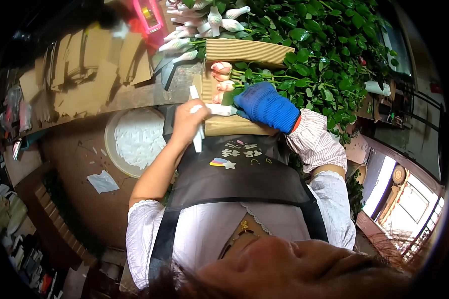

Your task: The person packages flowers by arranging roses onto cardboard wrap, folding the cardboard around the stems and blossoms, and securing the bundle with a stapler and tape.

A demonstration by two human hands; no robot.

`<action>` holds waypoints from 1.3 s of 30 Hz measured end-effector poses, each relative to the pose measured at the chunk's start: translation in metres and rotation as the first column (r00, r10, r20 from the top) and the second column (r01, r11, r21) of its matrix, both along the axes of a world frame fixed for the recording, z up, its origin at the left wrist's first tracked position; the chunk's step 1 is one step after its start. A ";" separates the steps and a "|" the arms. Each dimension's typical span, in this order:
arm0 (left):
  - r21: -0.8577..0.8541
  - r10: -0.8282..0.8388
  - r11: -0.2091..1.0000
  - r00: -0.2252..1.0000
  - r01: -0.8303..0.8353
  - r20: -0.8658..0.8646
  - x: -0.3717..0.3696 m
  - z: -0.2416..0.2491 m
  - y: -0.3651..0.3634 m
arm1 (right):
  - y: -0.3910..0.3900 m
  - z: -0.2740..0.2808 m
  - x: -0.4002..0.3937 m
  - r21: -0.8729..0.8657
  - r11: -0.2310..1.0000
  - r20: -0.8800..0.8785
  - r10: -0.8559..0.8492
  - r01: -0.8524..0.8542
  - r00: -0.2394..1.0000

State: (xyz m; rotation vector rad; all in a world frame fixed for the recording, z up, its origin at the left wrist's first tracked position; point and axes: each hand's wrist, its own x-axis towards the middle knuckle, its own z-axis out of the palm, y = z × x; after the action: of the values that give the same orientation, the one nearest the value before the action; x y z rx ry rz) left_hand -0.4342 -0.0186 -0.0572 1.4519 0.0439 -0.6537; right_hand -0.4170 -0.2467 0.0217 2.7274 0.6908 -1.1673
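My bare left hand (188,119) is closed at the tip of a white foam net sleeve (221,109). A flat white strip (198,142) sticks out above and below its fingers. My right hand (265,105), in a blue knitted glove, is closed round the other end of the sleeve, where a rose stem would be; the glove hides its grip, and I cannot see the bud inside. Just beyond, several pale pink roses (225,86) lie side by side on corrugated cardboard (219,126), their leafy stems pointing right.
Several net-sleeved roses (214,21) are piled at the back, near a pink tape dispenser (148,15). Leafy stems (329,55) fill the right side. Cardboard pieces (92,65) lie at left. Below stands a round tub (110,147) of white sleeves.
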 end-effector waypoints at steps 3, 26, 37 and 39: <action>0.004 0.238 0.971 0.971 -0.238 -0.026 0.012 0.022 0.041 | 0.003 0.005 0.002 -0.025 1.000 -0.026 0.010 -0.011 1.000; 0.399 -0.518 0.844 0.740 0.359 0.430 0.043 -0.002 -0.010 | -0.007 0.007 -0.023 0.201 0.942 0.221 -0.310 0.268 0.925; 0.275 -0.341 0.929 0.857 0.246 0.386 0.037 -0.014 -0.017 | -0.009 0.010 -0.023 0.303 0.932 0.299 -0.289 0.196 0.909; 0.275 -0.291 0.945 0.845 0.179 0.450 0.032 -0.009 -0.018 | -0.008 0.029 -0.020 0.339 0.880 0.334 -0.445 0.334 0.831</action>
State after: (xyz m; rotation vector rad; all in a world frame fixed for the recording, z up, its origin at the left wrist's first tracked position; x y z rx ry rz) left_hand -0.4023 -0.0367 -0.0662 1.8254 -0.4791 -0.4727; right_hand -0.4372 -0.2544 0.0503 3.3039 0.2440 -0.5345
